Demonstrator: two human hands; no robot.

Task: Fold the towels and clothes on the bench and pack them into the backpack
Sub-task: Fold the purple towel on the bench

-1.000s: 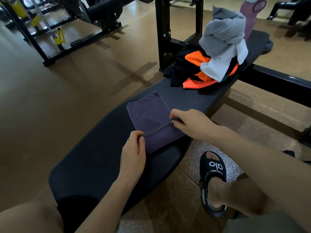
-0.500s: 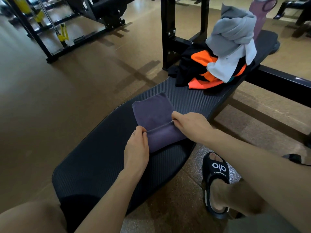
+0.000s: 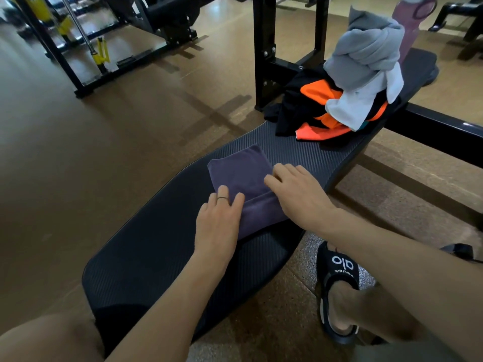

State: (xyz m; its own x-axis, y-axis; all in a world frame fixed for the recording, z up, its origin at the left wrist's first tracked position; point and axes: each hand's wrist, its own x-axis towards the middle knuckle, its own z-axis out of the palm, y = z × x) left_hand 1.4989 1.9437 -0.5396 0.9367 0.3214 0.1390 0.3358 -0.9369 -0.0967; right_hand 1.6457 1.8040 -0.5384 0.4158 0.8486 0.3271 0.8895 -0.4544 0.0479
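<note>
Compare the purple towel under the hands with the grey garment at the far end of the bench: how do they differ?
The purple towel lies flat and folded on the bench; the grey garment is bunched, unfolded. The purple towel sits directly on the pad; the grey garment tops a pile of clothes. Both the left hand and right hand rest on the purple towel; the grey garment is untouched. Both are on the same bench.

We have one head-worn wide-angle view, looking forward and down from close above the black ribbed padded counter [image 3: 162, 246], which runs away from us toward the upper right.
</note>
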